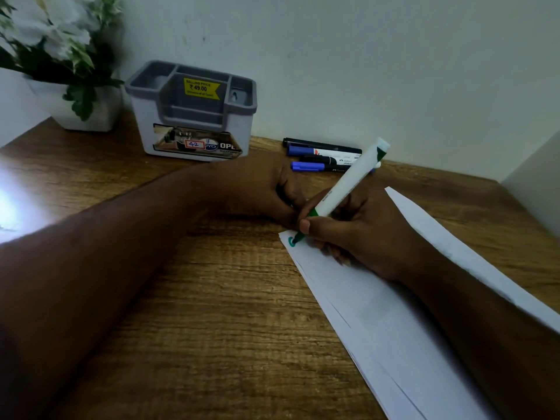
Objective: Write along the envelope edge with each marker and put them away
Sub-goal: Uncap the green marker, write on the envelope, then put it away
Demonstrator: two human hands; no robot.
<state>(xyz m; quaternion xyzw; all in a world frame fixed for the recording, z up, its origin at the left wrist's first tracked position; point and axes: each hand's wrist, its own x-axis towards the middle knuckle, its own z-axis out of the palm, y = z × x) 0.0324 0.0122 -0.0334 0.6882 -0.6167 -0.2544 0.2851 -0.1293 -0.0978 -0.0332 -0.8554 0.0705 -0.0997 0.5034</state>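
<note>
The right hand [357, 228] grips the green marker [342, 189], tip down-left on the envelope [378, 313], back end up-right. The left hand [260, 189] is curled beside it; what it holds, I cannot tell.

Green-tipped white marker [342, 184] tilted, nib on white envelope [378, 313] corner.

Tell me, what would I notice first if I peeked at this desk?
First, the right hand pressing a green marker onto the far corner of a white envelope, leaving a small green mark. The left hand rests beside it on the wooden desk. Behind stand a grey organiser, more markers and white flowers.
</note>
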